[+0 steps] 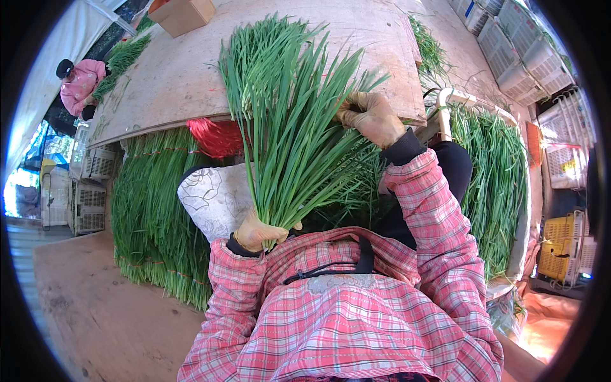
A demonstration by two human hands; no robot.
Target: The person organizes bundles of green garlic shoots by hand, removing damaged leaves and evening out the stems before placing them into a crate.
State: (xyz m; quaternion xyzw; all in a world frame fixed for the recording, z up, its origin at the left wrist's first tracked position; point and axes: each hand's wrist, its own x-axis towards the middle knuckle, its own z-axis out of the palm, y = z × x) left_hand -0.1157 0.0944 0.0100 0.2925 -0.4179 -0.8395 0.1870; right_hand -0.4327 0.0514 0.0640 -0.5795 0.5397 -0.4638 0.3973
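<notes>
My gloved left hand (259,233) is wrapped round the pale lower ends of a loose bunch of garlic chives (289,149). The long flat leaves fan up and away over the table edge. At the right side of the fan, my gloved right hand (375,120) has its fingers curled in against the leaves. What lies between those fingers is hidden. Beyond the held bunch, a pile of chives (258,54) lies on the wooden table (172,83), partly overlapped by it. A red bundle of strings (216,137) hangs at the table's near edge.
Banded chive bundles (159,210) stand stacked at my left. More chives (489,184) fill a white-framed holder (449,99) on the right. A cardboard box (183,16) sits on the table. Crates (560,251) line the right side. Far left, a person in pink (83,86) handles chives.
</notes>
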